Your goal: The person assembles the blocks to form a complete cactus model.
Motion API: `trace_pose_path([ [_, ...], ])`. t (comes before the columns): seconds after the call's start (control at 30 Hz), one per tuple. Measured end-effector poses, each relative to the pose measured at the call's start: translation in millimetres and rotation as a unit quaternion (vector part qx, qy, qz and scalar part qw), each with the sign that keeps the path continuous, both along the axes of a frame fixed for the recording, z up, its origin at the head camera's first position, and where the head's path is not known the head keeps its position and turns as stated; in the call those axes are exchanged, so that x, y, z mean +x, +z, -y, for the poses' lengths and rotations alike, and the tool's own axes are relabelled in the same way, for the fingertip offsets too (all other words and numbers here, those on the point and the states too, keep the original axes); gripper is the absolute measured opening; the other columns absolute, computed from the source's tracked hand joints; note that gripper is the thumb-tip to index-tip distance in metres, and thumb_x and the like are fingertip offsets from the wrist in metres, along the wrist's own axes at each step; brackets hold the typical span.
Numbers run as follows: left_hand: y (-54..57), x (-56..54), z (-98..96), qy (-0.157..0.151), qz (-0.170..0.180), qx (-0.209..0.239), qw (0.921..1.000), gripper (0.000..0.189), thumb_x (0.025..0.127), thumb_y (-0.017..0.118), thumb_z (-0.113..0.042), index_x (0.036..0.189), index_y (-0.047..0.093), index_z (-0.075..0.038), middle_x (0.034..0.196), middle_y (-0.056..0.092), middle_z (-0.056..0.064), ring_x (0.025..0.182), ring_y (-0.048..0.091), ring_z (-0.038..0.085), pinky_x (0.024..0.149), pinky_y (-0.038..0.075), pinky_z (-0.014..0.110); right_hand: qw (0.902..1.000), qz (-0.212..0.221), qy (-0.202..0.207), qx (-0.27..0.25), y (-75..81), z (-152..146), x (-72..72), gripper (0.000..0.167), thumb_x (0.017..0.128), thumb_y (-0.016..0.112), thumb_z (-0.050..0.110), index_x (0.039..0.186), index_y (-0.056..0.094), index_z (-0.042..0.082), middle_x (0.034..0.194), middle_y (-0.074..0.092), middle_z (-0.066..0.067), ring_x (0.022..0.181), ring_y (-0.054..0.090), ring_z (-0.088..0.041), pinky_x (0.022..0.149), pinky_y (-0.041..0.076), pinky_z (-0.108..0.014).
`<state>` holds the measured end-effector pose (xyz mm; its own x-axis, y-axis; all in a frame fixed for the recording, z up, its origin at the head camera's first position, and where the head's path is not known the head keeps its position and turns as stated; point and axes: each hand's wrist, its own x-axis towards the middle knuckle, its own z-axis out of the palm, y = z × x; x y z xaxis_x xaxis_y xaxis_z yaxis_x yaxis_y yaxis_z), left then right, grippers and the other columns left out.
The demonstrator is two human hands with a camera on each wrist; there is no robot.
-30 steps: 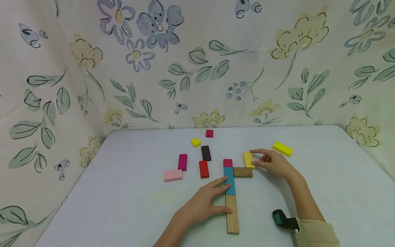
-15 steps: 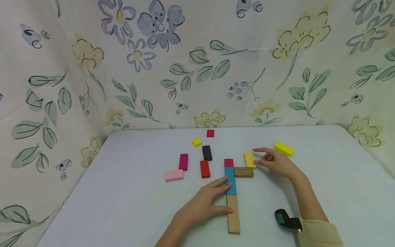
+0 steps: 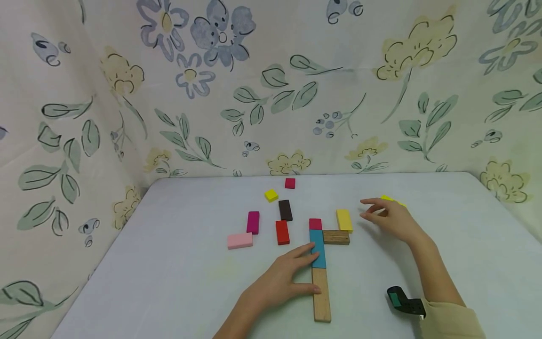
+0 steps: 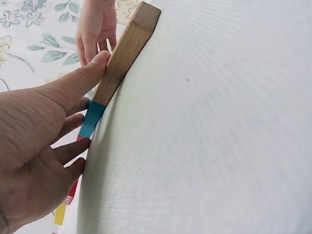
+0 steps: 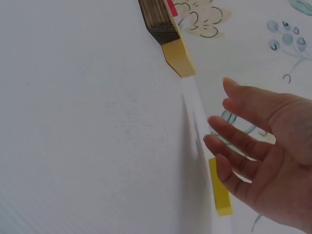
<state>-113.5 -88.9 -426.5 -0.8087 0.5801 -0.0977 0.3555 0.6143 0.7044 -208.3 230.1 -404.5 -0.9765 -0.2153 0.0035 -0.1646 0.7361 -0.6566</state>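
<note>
My left hand (image 3: 279, 275) rests along a row of blocks, its fingertips on the blue block (image 3: 319, 238) and its thumb on the long light wooden block (image 3: 322, 303). Beyond the blue one lies a small red block (image 3: 315, 223). A dark wood-grain block (image 3: 336, 237) juts right from the row, and a pale yellow block (image 3: 344, 220) stands at its far right end. My right hand (image 3: 391, 221) hovers to the right of that pale yellow block, apart from it and holding nothing, fingers loosely bent. Partly hidden behind it is a bright yellow block (image 5: 221, 190).
Left of the row lie a red block (image 3: 282, 232), a dark brown block (image 3: 285, 210), a magenta block (image 3: 253, 222) and a pink block (image 3: 240, 240). Farther back are a small yellow block (image 3: 271, 196) and a small crimson block (image 3: 290, 183). Floral cloth (image 3: 254, 117) hangs behind the white table (image 3: 169, 263).
My right hand has left the pale yellow block and moved right, now overlapping the bright yellow block. The pale yellow block stays against the dark wooden one. My left hand keeps its place.
</note>
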Motion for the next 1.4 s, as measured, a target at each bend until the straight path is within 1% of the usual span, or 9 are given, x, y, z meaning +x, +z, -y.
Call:
trace_pose_path([
  [0.13,-0.3,0.6,-0.1,-0.001,-0.001,0.004,1.0000,0.075,0.094,0.080,-0.043,0.159,0.050,-0.018,0.171,0.036,-0.005,0.157,0.035,0.020,0.123,0.038,0.040,0.9995,-0.022,-0.015,0.017,2.4,-8,-2.0,0.047,0.104,0.069,0.027,0.141,0.062,-0.002,0.122,0.069,-0.027,0.104,0.067,-0.040,0.078,0.054,-0.039],
  [0.23,-0.1,0.9,0.0,-0.002,-0.001,0.005,1.0000,0.076,0.094,0.079,-0.043,0.159,0.049,-0.018,0.171,0.036,-0.005,0.157,0.035,0.020,0.123,0.038,0.039,0.9989,-0.031,-0.023,0.026,3.7,-14,-4.6,0.047,0.105,0.067,0.026,0.141,0.061,-0.003,0.127,0.066,-0.031,0.108,0.063,-0.044,0.084,0.058,-0.049],
  [0.33,0.3,1.0,0.1,-0.001,-0.001,0.004,1.0000,0.076,0.094,0.079,-0.043,0.159,0.049,-0.018,0.171,0.036,-0.005,0.157,0.035,0.020,0.123,0.039,0.039,0.9984,-0.036,-0.031,0.032,4.8,-22,-7.6,0.046,0.105,0.066,0.025,0.142,0.060,-0.004,0.131,0.064,-0.032,0.111,0.061,-0.048,0.087,0.057,-0.057],
  [0.5,1.0,1.3,0.4,0.000,-0.006,0.004,1.0000,0.076,0.094,0.079,-0.043,0.159,0.050,-0.018,0.171,0.036,-0.005,0.156,0.036,0.020,0.123,0.039,0.039,0.9974,-0.044,-0.041,0.038,4.8,-37,-13.3,0.045,0.106,0.065,0.021,0.141,0.059,-0.006,0.135,0.062,-0.034,0.114,0.060,-0.051,0.084,0.056,-0.055],
  [0.6,1.4,1.5,0.4,0.001,-0.006,0.005,1.0000,0.076,0.094,0.080,-0.043,0.159,0.050,-0.018,0.171,0.036,-0.005,0.156,0.036,0.020,0.123,0.039,0.039,0.9971,-0.038,-0.049,0.044,3.8,-46,-16.4,0.046,0.106,0.063,0.021,0.143,0.057,-0.007,0.138,0.059,-0.036,0.118,0.058,-0.054,0.085,0.056,-0.057],
  [0.77,1.4,1.2,0.1,0.000,-0.008,0.004,1.0000,0.076,0.094,0.079,-0.043,0.159,0.050,-0.017,0.171,0.036,-0.005,0.156,0.036,0.020,0.123,0.039,0.039,0.9960,-0.009,-0.074,0.050,1.5,-57,-20.5,0.049,0.108,0.058,0.024,0.145,0.053,-0.007,0.144,0.051,-0.038,0.124,0.049,-0.057,0.093,0.052,-0.066],
  [1.07,1.3,1.4,-0.5,0.000,-0.009,0.000,1.0000,0.076,0.094,0.080,-0.043,0.159,0.050,-0.018,0.170,0.036,-0.005,0.156,0.036,0.020,0.123,0.039,0.039,0.9959,0.008,-0.073,0.053,-2.3,-66,-23.6,0.048,0.107,0.060,0.022,0.143,0.054,-0.010,0.134,0.057,-0.040,0.115,0.058,-0.056,0.091,0.056,-0.062],
  [1.27,1.9,1.8,-0.6,0.002,-0.003,-0.002,1.0000,0.076,0.094,0.079,-0.044,0.159,0.050,-0.019,0.171,0.036,-0.005,0.156,0.036,0.020,0.123,0.039,0.040,0.9959,0.019,-0.068,0.057,-2.2,-67,-22.3,0.049,0.106,0.061,0.021,0.142,0.054,-0.011,0.129,0.059,-0.040,0.114,0.059,-0.056,0.090,0.057,-0.061],
  [1.4,1.7,1.5,-0.6,0.002,-0.001,-0.002,1.0000,0.076,0.094,0.079,-0.044,0.159,0.050,-0.019,0.171,0.036,-0.006,0.156,0.036,0.020,0.123,0.039,0.040,0.9964,0.035,-0.058,0.052,-2.0,-68,-20.7,0.052,0.105,0.064,0.023,0.143,0.053,-0.011,0.127,0.060,-0.039,0.107,0.063,-0.049,0.082,0.059,-0.048],
])
